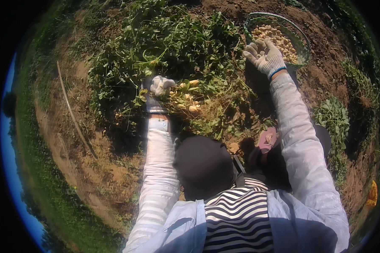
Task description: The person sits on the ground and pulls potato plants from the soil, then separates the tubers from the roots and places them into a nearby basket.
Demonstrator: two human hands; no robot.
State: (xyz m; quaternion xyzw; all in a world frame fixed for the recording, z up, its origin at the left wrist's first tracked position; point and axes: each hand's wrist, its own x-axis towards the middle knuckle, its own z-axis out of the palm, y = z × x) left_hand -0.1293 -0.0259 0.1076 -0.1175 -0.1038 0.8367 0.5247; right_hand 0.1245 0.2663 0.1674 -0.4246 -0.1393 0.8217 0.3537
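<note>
My left hand [161, 86], in a whitish knit glove, is closed around the stems of a peanut plant [220, 106]. Pale peanut pods [194, 108] cluster on its roots just right of my fist. My right hand [266, 57], gloved with a blue cuff edge, is at the near left rim of a green mesh basket [300, 31]. Its fingers are apart and I see nothing held in them. Many loose peanuts [275, 36] lie inside the basket, partly hidden by that hand.
A heap of leafy peanut plants [183, 41] spreads beyond my left hand. On the bare soil to the left lies a long thin stick [71, 109]. My knee [205, 161] and a pink shoe [267, 139] are close below; green weeds [332, 117] grow at right.
</note>
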